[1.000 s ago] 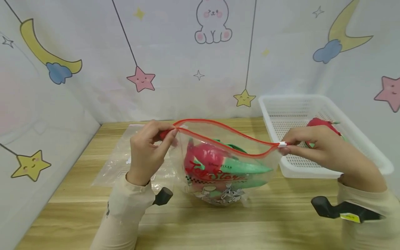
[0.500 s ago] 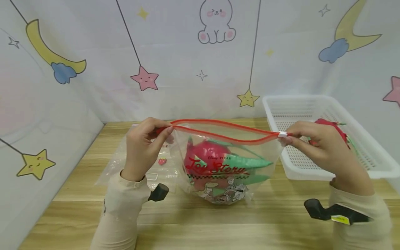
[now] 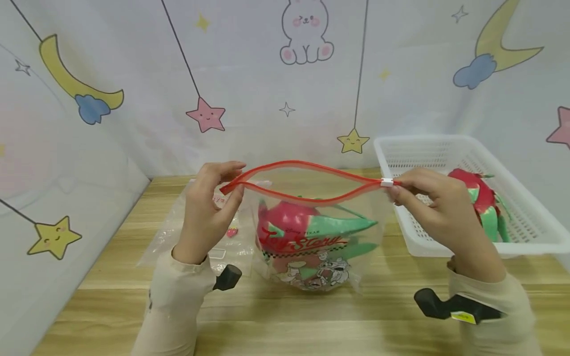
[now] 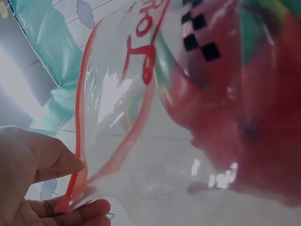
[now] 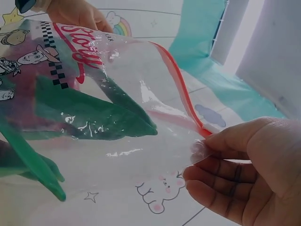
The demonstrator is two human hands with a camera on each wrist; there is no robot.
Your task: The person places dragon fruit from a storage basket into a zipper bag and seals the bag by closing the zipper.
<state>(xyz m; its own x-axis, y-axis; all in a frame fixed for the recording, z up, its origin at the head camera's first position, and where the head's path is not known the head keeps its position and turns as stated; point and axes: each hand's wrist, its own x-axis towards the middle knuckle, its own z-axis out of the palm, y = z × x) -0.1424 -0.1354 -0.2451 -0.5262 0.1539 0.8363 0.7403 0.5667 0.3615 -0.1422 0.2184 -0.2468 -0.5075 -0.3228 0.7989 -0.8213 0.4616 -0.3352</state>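
Observation:
A clear zip bag [image 3: 307,257] with a red seal and "Toy Story" print stands upright on the table, its mouth gaping. Inside it lies a red and green dragon fruit [image 3: 289,215], which looks glossy. My left hand [image 3: 207,207] pinches the left end of the red seal between thumb and fingers. At the opposite end, beside the white slider [image 3: 387,182], my right hand [image 3: 434,205] pinches the bag's corner. In the right wrist view, the thumb and index finger meet at the seal's end.
On the right stands a white plastic basket [image 3: 427,245] holding another dragon fruit [image 3: 483,200]. A second clear bag [image 3: 171,232] with a strawberry print lies flat on the wooden table [image 3: 267,326] at the left. A patterned backdrop [image 3: 249,64] closes off the back.
My right hand has shifted left and slightly up with its corner of the bag. The mouth of the bag gapes wider than half a second ago, and the left end of the seal now sticks out.

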